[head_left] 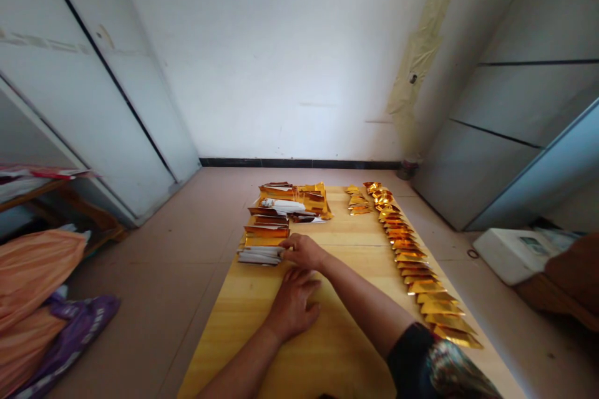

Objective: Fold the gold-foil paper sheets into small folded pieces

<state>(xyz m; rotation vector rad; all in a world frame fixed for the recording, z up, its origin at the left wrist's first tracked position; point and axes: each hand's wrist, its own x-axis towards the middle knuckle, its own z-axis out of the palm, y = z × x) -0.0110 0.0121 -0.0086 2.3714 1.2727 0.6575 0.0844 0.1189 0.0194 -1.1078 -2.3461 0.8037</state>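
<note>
My right hand (305,253) reaches across to the near end of a row of flat gold foil pouches (267,234) on the wooden table. Its curled fingertips pinch at the right end of the nearest pouches (259,255), which show pale, whitish sides. How many it grips is hidden. Just below, my left hand (294,305) is over the tabletop with its fingers apart and nothing in them. Behind the row lies a bundle of gold pouches (316,199) with a white crumpled piece (283,205) beside it.
A long overlapping line of puffed gold packets (412,262) runs down the table's right side. A few small packets (358,201) lie near the far edge. A white box-like device (510,255) stands at right; orange cloth (40,287) and a purple bag (77,340) at left.
</note>
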